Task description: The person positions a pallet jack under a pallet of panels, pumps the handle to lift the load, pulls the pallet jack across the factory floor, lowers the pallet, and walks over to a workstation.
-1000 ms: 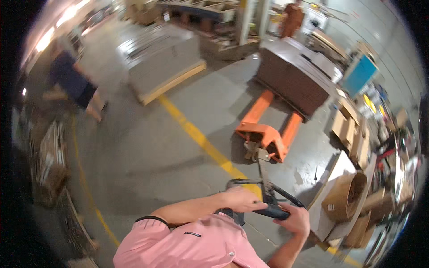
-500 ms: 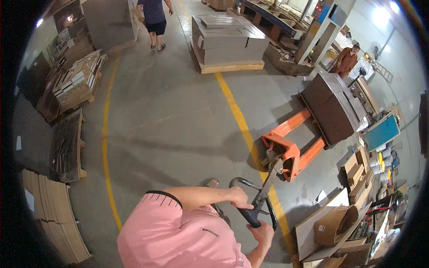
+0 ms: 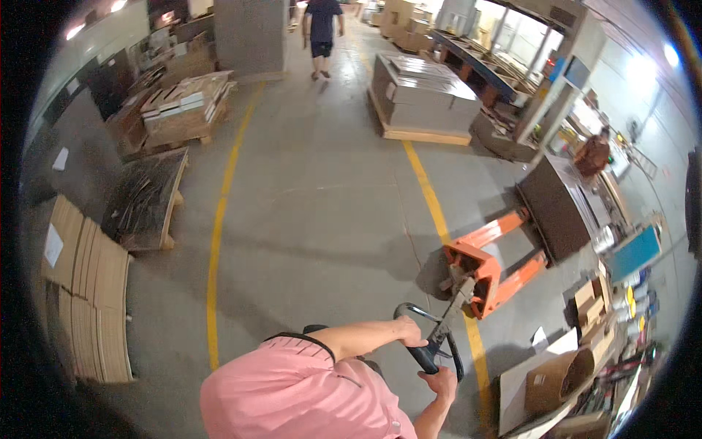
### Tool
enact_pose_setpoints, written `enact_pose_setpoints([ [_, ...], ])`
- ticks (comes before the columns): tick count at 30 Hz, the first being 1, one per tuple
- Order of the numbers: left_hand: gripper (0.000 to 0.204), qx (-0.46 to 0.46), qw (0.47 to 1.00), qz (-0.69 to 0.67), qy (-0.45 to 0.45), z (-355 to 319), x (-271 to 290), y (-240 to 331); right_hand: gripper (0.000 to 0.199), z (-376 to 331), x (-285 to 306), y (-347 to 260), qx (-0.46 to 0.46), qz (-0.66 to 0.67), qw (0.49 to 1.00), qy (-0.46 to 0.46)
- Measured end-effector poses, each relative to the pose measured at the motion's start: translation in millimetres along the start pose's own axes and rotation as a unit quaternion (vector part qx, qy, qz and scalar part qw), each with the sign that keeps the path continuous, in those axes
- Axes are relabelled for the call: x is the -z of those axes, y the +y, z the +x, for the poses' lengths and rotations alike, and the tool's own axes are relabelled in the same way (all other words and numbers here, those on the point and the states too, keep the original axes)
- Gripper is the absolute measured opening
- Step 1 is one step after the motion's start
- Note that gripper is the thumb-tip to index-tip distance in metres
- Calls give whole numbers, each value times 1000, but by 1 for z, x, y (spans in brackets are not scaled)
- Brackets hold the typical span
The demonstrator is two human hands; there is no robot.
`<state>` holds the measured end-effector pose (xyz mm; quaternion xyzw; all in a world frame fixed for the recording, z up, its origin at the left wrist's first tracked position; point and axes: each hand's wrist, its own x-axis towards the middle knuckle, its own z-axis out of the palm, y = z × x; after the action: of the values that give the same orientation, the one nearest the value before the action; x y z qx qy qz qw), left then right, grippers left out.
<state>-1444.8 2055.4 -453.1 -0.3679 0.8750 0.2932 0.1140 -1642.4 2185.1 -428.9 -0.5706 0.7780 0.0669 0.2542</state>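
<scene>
My left hand (image 3: 411,331) is closed round the upper side of the black loop handle (image 3: 423,358) of an orange pallet jack (image 3: 479,268). Lower on the same handle, my right hand (image 3: 442,382) grips it too. The handle leans toward me on its scuffed metal shaft (image 3: 458,298). Two orange forks stretch away to the right, toward a stack of dark brown panels (image 3: 557,212); the stack hides their far ends.
Yellow floor lines (image 3: 216,271) run along both sides of the grey aisle. Cardboard sheets (image 3: 91,293) and a loaded pallet (image 3: 150,197) stand left. A grey panel stack (image 3: 424,110) sits ahead. One person (image 3: 322,29) is far ahead, another (image 3: 592,154) beyond the brown panels. Cardboard scraps (image 3: 556,380) lie right.
The view has turned left and tilted up a little, so things sit farther right in it. Both hands keep their grip on the handle. The person ahead has got farther off.
</scene>
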Motion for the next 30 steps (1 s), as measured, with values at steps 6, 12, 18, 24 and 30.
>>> enact_pose_setpoints([
  [6,76,55,991,-12,-121,-122,-62,6,49,-110,-84,-30,50,-37,998,11],
  [12,78,26,994,15,-109,-229,-125,38,42,-225,-147,-40,22,-11,999,-28],
  [18,80,44,975,65,-207,-317,-174,67,34,-342,-168,-47,49,0,999,-19],
  [24,79,52,988,1,-147,-439,-208,115,35,-474,-176,-43,131,73,989,14],
  [30,68,88,982,-70,-154,-534,-246,213,32,-582,-202,8,215,78,972,42],
])
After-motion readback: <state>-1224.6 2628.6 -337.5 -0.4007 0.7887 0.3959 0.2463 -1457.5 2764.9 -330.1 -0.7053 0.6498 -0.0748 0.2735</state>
